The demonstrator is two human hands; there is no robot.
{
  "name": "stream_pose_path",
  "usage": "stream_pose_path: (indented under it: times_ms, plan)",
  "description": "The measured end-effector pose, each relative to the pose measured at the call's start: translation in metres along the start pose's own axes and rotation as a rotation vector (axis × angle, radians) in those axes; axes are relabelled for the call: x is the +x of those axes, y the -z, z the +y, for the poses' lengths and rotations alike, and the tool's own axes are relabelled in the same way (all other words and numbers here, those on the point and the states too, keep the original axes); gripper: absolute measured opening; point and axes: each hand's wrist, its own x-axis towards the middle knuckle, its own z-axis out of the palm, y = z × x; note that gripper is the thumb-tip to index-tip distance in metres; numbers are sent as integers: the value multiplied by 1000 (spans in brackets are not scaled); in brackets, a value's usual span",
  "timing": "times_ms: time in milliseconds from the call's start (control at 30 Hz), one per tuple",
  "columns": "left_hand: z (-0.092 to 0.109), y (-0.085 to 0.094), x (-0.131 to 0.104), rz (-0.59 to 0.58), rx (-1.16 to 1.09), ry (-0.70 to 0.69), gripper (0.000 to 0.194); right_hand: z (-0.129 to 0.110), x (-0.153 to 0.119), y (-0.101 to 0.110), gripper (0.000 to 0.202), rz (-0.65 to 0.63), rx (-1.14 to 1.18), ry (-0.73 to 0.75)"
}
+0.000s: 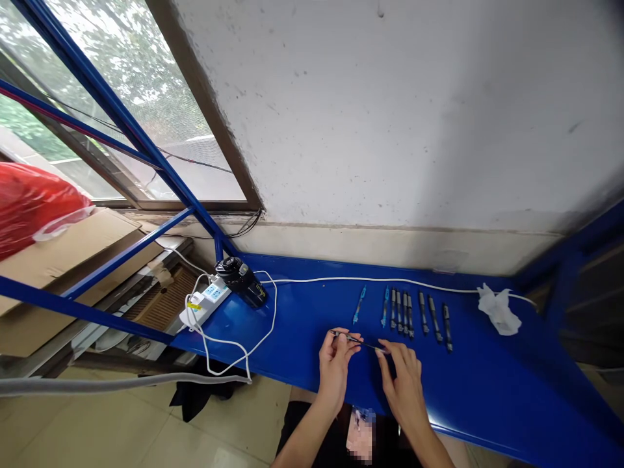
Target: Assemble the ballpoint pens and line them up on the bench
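My left hand (336,357) is closed on a dark pen (344,335), pinched between thumb and fingers. A thin dark rod, like a pen refill (366,344), runs from the pen across to my right hand (400,372). The fingertips of that hand pinch the rod's other end. Beyond my hands, several dark pens (423,313) lie roughly side by side on the blue table (297,325). To their left are two bright blue pens, one next to the row (385,307) and one farther off (359,304).
At the table's left end, a black device (244,281) lies beside a white power strip (209,298) with looped white cable (273,325). Crumpled white tissue (500,311) sits at the right. Blue frame bars (146,140) rise on the left before a window.
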Motion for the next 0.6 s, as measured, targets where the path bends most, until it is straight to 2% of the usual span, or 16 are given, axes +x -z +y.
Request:
stream_pose_path:
  times_ms: [100, 300, 433, 600]
  plan:
    - [2, 0, 0, 0, -17, -1, 35, 0, 0, 1, 27, -6, -2, -4]
    - [-1, 1, 0, -37, 92, -22, 34, -3, 1, 1, 25, -67, -14, 14]
    - [0, 0, 0, -120, 235, -43, 34, -4, 1, 0, 24, -129, 14, 43]
    - [5, -3, -2, -188, 346, -42, 32, 3, -3, -5, 19, -93, 46, 13]
